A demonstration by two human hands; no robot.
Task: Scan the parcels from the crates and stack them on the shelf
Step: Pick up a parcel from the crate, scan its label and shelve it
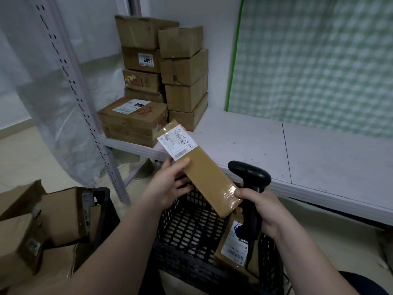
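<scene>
Left hand [170, 184] is gripping a parcel [200, 167] label-up for scanning, right hand [263, 209] clutching the scanner [251, 177] while steadying the parcel's end

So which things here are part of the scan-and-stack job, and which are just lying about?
Part of the job:
long parcel, held in both hands
scanner, in the right hand
left hand
black crate
labelled parcel in the crate
stacked boxes
shelf

Lying about:
checked curtain
plastic sheet

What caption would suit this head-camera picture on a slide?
Left hand holds a long labelled parcel over a black crate; right hand grips a scanner, stacked boxes waiting on the shelf.
</scene>
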